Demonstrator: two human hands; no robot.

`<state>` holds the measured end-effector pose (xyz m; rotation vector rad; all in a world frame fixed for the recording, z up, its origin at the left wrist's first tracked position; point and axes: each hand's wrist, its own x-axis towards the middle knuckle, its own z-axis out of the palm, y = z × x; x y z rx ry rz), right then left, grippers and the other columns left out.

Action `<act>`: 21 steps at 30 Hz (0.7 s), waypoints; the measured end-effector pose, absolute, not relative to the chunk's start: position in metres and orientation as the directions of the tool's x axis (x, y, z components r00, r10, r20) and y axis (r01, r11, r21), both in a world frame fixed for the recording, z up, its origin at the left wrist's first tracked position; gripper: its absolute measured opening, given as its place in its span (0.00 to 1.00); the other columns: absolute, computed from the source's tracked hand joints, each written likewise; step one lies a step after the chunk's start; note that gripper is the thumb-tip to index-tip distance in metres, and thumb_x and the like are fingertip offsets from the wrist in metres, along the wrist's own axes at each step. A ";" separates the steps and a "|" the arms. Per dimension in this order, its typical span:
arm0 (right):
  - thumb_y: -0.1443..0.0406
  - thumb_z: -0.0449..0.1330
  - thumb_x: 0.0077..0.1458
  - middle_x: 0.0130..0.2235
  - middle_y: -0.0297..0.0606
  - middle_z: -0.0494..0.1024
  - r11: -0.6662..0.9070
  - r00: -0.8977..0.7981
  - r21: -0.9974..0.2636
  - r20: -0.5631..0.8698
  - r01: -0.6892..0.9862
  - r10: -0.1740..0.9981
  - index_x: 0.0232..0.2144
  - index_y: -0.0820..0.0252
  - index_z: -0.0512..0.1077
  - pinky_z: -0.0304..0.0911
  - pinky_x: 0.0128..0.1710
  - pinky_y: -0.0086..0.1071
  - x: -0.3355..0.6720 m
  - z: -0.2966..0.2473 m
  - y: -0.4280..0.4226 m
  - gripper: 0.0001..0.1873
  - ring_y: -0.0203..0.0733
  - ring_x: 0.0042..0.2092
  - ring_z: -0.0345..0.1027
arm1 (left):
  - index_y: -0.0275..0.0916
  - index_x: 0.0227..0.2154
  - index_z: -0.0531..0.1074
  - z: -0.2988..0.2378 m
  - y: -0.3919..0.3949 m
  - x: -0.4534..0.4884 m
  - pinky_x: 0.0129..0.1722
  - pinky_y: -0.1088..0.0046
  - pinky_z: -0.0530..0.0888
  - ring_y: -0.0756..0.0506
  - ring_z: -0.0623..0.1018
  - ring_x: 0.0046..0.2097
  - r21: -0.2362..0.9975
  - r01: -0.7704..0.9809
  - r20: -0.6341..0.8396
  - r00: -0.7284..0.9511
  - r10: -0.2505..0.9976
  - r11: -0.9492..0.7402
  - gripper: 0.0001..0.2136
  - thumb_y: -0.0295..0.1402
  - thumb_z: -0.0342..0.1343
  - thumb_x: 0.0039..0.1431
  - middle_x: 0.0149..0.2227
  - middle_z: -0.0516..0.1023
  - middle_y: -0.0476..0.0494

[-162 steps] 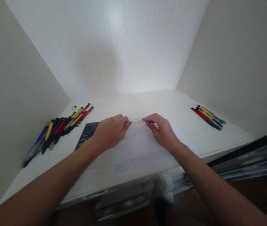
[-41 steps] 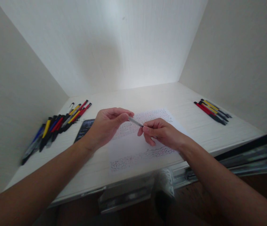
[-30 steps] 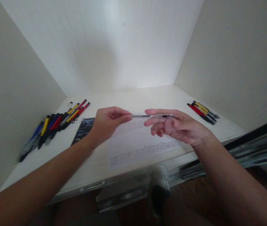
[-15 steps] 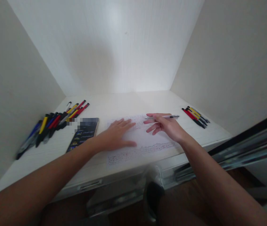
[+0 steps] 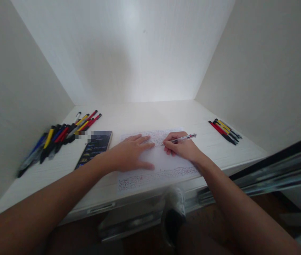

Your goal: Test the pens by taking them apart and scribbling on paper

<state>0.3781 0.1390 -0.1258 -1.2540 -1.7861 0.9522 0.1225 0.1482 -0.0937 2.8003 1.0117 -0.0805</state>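
Clear pen: in a narrow pinch of my right hand, its back end slanting up past my knuckles; a light hold should serve best, since squeezing would likely stiffen the strokes.
Pen tip: by the sheet's upper rows of marks; I cannot tell whether it touches.
Sheet: on the desk, under both hands; the bare band is worth guarding from smudges.
Left hand: spread flat on the sheet, holding nothing; even pressure should stop slipping.
Phone: screen up beside my left wrist.
Pens: left pile, right bunch, both well apart from my hands.
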 end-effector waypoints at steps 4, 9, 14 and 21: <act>0.65 0.59 0.58 0.23 0.35 0.76 0.266 -0.223 -0.837 0.177 0.478 0.959 0.25 0.59 0.74 0.59 0.23 0.30 0.378 -0.124 0.136 0.10 0.34 0.23 0.66 | 0.44 0.69 0.55 -0.092 0.147 0.123 0.68 0.51 0.50 0.32 0.52 0.71 0.129 0.635 -0.113 0.773 0.624 -0.762 0.44 0.68 0.44 0.57 0.72 0.50 0.37; 0.65 0.59 0.58 0.23 0.33 0.75 0.276 -0.210 -0.799 0.191 0.535 0.959 0.24 0.60 0.74 0.57 0.22 0.30 0.377 -0.118 0.132 0.10 0.32 0.23 0.63 | 0.45 0.69 0.54 -0.095 0.148 0.121 0.68 0.50 0.49 0.31 0.51 0.71 0.129 0.634 -0.119 0.773 0.623 -0.763 0.43 0.67 0.43 0.58 0.72 0.47 0.37; 0.65 0.59 0.57 0.23 0.33 0.74 0.302 -0.217 -0.752 0.213 0.586 0.953 0.23 0.60 0.72 0.56 0.23 0.31 0.377 -0.116 0.130 0.12 0.33 0.24 0.63 | 0.44 0.70 0.53 -0.095 0.147 0.122 0.68 0.49 0.49 0.30 0.49 0.71 0.125 0.638 -0.131 0.770 0.625 -0.760 0.42 0.66 0.43 0.60 0.73 0.45 0.35; 0.64 0.59 0.58 0.24 0.34 0.75 0.296 -0.215 -0.719 0.205 0.628 0.955 0.24 0.60 0.73 0.57 0.24 0.32 0.376 -0.116 0.132 0.11 0.34 0.25 0.64 | 0.43 0.69 0.54 -0.091 0.145 0.123 0.68 0.48 0.49 0.30 0.50 0.71 0.115 0.642 -0.142 0.766 0.627 -0.758 0.41 0.64 0.44 0.61 0.72 0.47 0.35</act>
